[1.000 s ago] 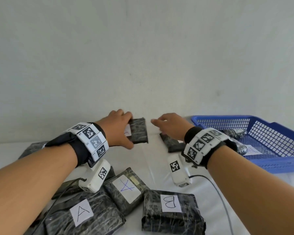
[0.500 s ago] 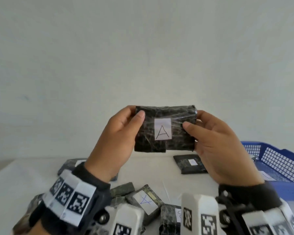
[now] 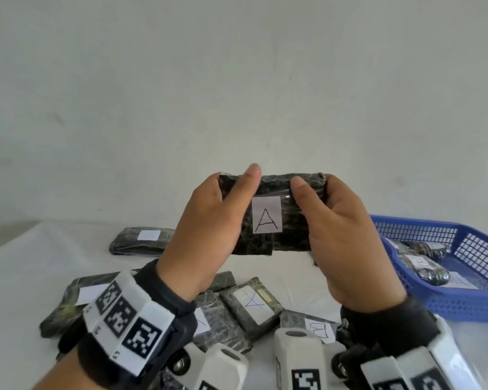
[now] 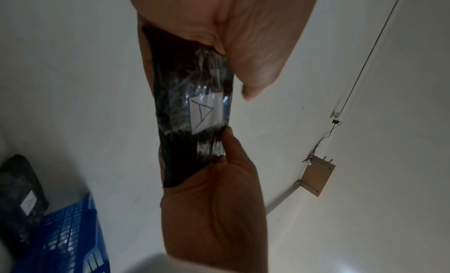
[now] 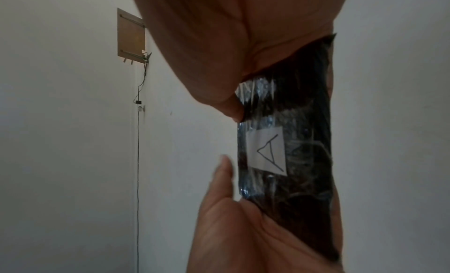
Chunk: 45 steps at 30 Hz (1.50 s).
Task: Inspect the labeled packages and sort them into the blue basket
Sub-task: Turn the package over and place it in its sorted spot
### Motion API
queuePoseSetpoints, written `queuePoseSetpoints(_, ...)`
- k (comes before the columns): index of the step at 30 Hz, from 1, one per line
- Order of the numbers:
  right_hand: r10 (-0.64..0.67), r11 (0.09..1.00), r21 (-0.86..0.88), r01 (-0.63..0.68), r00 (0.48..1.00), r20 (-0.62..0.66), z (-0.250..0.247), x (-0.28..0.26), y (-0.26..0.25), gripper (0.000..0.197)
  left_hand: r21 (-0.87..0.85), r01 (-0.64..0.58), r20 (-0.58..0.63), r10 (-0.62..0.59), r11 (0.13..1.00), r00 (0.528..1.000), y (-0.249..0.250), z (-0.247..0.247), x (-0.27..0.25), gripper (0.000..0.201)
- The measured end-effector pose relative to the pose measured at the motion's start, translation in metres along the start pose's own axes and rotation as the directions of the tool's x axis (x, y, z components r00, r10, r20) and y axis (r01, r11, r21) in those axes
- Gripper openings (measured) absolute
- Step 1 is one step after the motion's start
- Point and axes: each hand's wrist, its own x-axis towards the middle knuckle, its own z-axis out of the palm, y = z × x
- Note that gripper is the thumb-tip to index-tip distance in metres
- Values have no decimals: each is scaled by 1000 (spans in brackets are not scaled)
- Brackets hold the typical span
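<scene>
Left thumb (image 3: 248,181) now off package (image 3: 290,237)

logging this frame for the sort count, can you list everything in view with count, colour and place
held package: one, black wrap, white label marked A, raised between both hands
loose packages: at least six, black with white labels, on the table, one far left
blue basket: one, on the right, holding at least two packages
table: one, white cover
wooden panel: one, brown, on the wall, thin cable below
wrist cameras: two, white
left hand: grips the package's left end
right hand: grips its right end
</scene>
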Motion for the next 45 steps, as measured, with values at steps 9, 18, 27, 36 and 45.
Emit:
queuePoseSetpoints(9,-54,994,-100,46,995,-84,6,0,7,35,23,-36,-43,37,999,998,-3,5,-1,44)
queuePoseSetpoints(18,-69,995,-85,61,993,-99,-1,0,6,49,62,-113,-15,114,992,993,-2,7,-5,58)
queuePoseSetpoints(27,44,998,44,-41,996,-74,-9,-4,-4,44,-135,29,17,-27,990,999,-4,3,-2,45)
queuePoseSetpoints(36,-41,992,114,62,984,-175,8,-5,2,59,-189,45,-49,-55,981,997,-4,8,-1,47)
queuePoseSetpoints(45,-187,978,-147,148,937,-295,8,-2,11,43,203,-238,-105,263,950,959,-12,6,-1,66)
